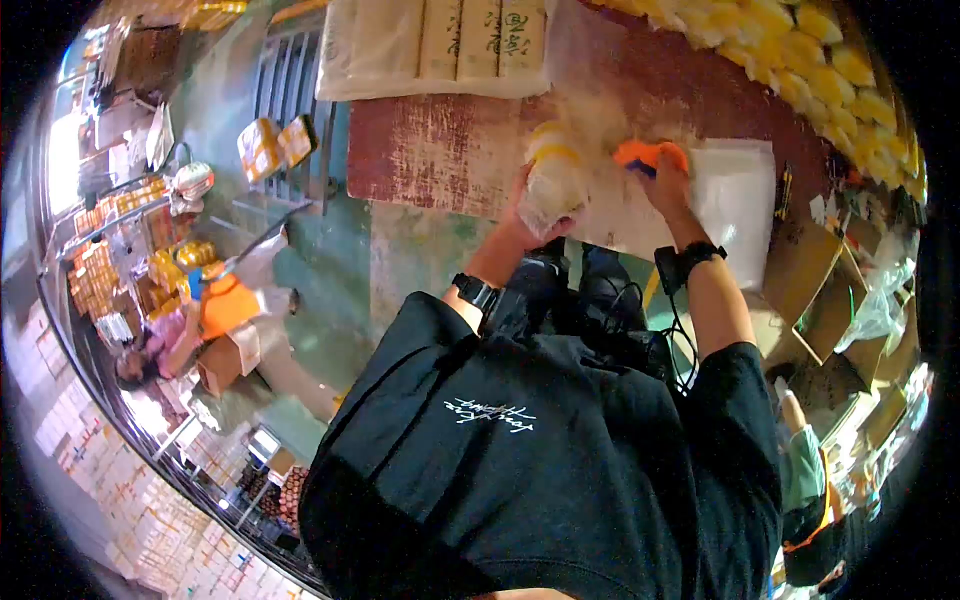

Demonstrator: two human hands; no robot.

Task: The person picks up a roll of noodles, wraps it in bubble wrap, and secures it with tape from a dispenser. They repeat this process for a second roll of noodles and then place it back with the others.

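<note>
A rounded, clear-wrapped bundle (555, 185) with a yellow band near its top stands at the near edge of the worn red table (430, 150). My left hand (530, 215) is wrapped round its lower left side. To the right, my right hand (667, 185) is closed on an orange and blue tool (648, 157), held just over the table. What the tool is cannot be made out. A stack of clear plastic sheets or bags (735, 190) lies beside my right hand.
Wrapped packages with green writing (480, 40) lie at the table's far side. Many yellow-white bundles (800, 70) are heaped at the upper right. Open cardboard boxes (815, 280) stand right. A person in pink (170, 335) is at left, another in green (803, 465) at lower right.
</note>
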